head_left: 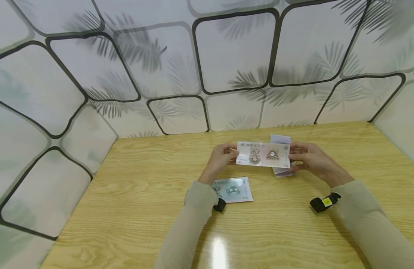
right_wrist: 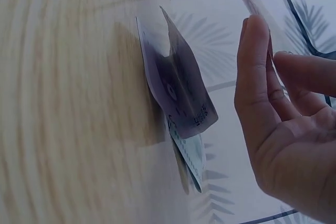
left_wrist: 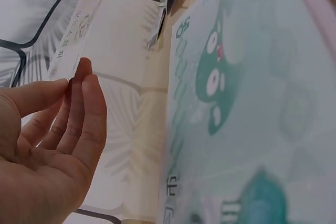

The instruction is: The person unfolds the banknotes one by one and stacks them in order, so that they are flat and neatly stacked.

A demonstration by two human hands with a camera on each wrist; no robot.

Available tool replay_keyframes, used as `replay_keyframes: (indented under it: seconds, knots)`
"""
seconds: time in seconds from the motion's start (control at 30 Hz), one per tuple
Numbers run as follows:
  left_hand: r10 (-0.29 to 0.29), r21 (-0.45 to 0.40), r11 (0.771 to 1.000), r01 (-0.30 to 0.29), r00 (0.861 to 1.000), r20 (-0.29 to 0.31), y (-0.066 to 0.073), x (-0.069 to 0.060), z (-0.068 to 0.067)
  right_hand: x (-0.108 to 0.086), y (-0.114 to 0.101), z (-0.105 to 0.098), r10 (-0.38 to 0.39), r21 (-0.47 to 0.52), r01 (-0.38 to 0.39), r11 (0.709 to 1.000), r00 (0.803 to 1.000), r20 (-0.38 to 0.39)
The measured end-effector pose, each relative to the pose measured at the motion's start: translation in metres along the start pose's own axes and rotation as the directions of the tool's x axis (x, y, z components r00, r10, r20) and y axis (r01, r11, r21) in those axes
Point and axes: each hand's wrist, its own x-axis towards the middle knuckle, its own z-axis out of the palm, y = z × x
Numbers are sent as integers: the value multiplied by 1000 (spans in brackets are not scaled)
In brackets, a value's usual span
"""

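Observation:
A pale pinkish play banknote (head_left: 263,154) marked 20 is stretched flat between both hands, raised over the table. My left hand (head_left: 220,158) pinches its left end between thumb and fingertips, and my right hand (head_left: 311,160) pinches the right end the same way. Partly hidden behind it, a folded purple note (right_wrist: 176,82) stands bent on the table, with a greenish note (right_wrist: 193,156) beside it in the right wrist view. Below my left wrist lies a green note (head_left: 234,189), its left part covered by the sleeve; a pinkish edge shows under it in the left wrist view.
The wooden table (head_left: 136,209) runs back to a white wall covering (head_left: 237,56) with dark outlines and grey leaf prints. A similar covering stands along the left side. Black wrist cameras (head_left: 320,204) sit at both cuffs, low over the tabletop.

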Motion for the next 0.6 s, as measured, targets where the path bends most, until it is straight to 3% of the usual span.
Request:
replay_keyframes:
  seconds: [0.6]
  knots:
    - [40, -28, 999, -40, 999, 7, 0, -11, -19, -3, -4, 10, -21, 168, 29, 985, 999, -47]
